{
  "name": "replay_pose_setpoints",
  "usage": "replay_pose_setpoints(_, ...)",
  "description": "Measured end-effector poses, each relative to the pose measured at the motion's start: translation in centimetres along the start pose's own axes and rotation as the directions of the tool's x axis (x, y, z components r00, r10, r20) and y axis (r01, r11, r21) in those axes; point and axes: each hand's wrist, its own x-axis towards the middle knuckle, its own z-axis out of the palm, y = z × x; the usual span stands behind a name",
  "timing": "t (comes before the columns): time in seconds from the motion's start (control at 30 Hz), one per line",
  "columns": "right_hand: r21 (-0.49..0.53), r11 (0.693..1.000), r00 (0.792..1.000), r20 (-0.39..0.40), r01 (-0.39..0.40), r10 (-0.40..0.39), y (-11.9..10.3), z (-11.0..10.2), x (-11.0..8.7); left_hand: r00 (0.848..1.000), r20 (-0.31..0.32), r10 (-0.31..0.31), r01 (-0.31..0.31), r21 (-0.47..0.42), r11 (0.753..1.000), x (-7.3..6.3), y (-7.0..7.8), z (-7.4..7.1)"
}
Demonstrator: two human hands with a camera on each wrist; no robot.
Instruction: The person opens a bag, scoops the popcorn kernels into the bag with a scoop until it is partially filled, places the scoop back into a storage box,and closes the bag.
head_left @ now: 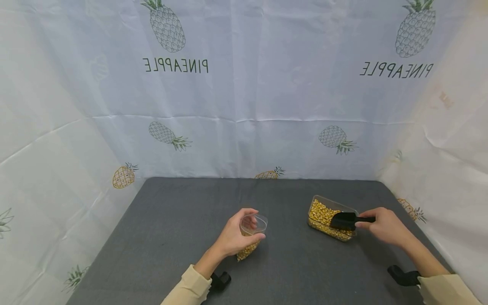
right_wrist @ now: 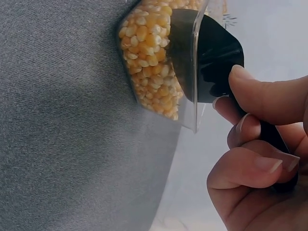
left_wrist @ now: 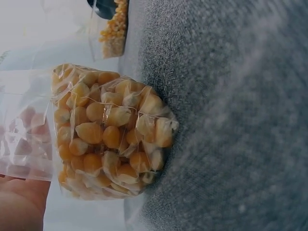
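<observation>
In the head view, my left hand point(head_left: 238, 235) holds a clear plastic bag point(head_left: 254, 223), thumb and fingers curled round its wide-open mouth. Yellow corn kernels point(left_wrist: 110, 134) fill the lower part of the bag, whose base is right at the grey tabletop. Over to the right, my right hand point(head_left: 385, 224) grips the handle of a black scoop point(head_left: 345, 220). The scoop's blade dips into a clear rectangular container point(right_wrist: 196, 62) of loose corn kernels point(head_left: 322, 212). Through the container wall, the right wrist view shows the blade against the kernels.
The grey table point(head_left: 183, 220) has its far edge against a white curtain point(head_left: 236, 93) printed with pineapples. More curtain hangs at both sides. The kernel container stands near the right side of the table. Black straps point(head_left: 403, 276) sit at the wrists.
</observation>
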Motion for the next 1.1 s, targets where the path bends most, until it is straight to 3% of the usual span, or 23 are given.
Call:
replay_pose_setpoints(0.27,0.024,1.000,1.000,-0.006,-0.007,0.007,0.0,0.8,0.2,1.000,0.022,-0.010,0.010,0.016,1.000,-0.1,-0.4,0.0)
replay_pose_setpoints(0.37,0.030,1.000,1.000,-0.012,-0.008,0.008,0.1,1.4,0.3,0.999,0.029,-0.017,0.016,0.022,1.000,-0.1,0.9,-0.1)
replay_pose_setpoints(0.5,0.033,0.999,1.000,-0.026,0.003,-0.002,0.0,2.0,0.4,0.999,0.038,-0.039,0.038,0.024,0.999,0.0,1.2,0.0)
replay_pose_setpoints(0.6,0.050,0.999,1.000,-0.029,0.007,-0.006,-0.1,2.3,0.5,0.997,0.044,-0.064,0.062,0.026,0.998,0.0,0.0,0.1)
replay_pose_setpoints(0.8,0.104,0.995,1.000,-0.027,-0.008,0.011,-0.2,3.1,0.7,0.993,0.066,-0.096,0.093,0.049,0.994,0.1,0.1,0.0)
replay_pose_setpoints(1.1,0.097,0.995,1.000,-0.031,0.009,-0.006,-0.5,3.6,1.1,0.989,0.078,-0.127,0.120,0.096,0.988,0.1,0.1,-0.2)
